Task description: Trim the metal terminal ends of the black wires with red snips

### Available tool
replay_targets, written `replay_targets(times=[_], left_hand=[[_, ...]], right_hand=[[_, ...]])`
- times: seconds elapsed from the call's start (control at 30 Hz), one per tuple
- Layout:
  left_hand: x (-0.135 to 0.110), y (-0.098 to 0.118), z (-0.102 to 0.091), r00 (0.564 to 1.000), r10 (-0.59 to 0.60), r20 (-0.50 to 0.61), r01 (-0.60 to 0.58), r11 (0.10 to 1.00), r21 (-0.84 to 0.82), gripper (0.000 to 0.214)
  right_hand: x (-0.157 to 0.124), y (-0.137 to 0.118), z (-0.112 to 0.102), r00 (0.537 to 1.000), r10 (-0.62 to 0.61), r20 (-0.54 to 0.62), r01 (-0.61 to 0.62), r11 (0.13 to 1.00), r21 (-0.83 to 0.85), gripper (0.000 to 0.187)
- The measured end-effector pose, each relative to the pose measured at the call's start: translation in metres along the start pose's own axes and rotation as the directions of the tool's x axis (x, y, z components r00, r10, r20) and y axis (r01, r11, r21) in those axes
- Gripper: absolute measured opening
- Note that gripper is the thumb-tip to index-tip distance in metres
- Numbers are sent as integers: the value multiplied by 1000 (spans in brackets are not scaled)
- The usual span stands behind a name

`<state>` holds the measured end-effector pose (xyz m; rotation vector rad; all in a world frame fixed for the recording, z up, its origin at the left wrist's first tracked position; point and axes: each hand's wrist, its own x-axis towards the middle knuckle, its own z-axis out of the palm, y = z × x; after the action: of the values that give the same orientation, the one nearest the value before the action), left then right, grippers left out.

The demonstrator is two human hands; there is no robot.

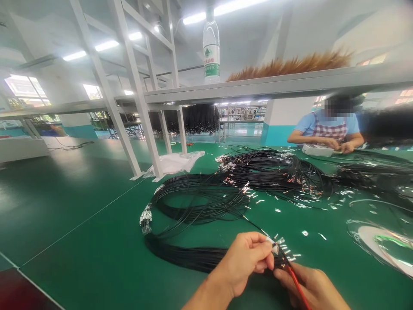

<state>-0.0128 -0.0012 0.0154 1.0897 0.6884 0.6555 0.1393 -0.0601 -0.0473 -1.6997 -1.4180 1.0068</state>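
Note:
My left hand (253, 256) is closed in a pinch on the end of a thin black cable, with a small white piece (270, 242) at the fingertips. Right beside it, my right hand (311, 282) is closed around a slim tool with a red handle (297, 284); its dark tip reaches up by the cable end, and its exact kind is unclear. Under both hands runs a bundle of black cables (190, 257), with several white-tipped ends showing past my fingers. The bundle loops left to ends wrapped in silvery-white pieces (146, 219).
Heaps of black cables (267, 172) lie farther back on the green table (97, 241), among white scraps. A reel-like white ring (380, 243) is at right. Metal shelf legs (145, 120) stand on the table near a plastic bag (177, 163). A co-worker (329, 129) sits opposite.

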Motion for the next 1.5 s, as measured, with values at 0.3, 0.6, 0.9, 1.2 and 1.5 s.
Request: replay_targets(times=[0.3,0.6,0.9,1.2,1.5], left_hand=[[-1,2,-1,999,-8,49,7,1000,28,31],[-2,3,-8,985,-46,167,54,998,-39,37],[-1,3,-4,994,22,105,-20,1000,-22,30],[7,-21,5,990,140,-14,-132,961,243,19],[9,-28,5,985,166,-42,-148,947,285,16]], right_hand=[[1,1,-3,999,-38,9,39,995,-88,41],[3,2,-7,996,-84,35,86,993,-75,41],[1,-11,-12,990,-12,-141,26,995,99,41],[-9,-35,-10,973,38,-229,106,805,583,42],[-5,-25,-3,977,52,-206,99,747,657,36]])
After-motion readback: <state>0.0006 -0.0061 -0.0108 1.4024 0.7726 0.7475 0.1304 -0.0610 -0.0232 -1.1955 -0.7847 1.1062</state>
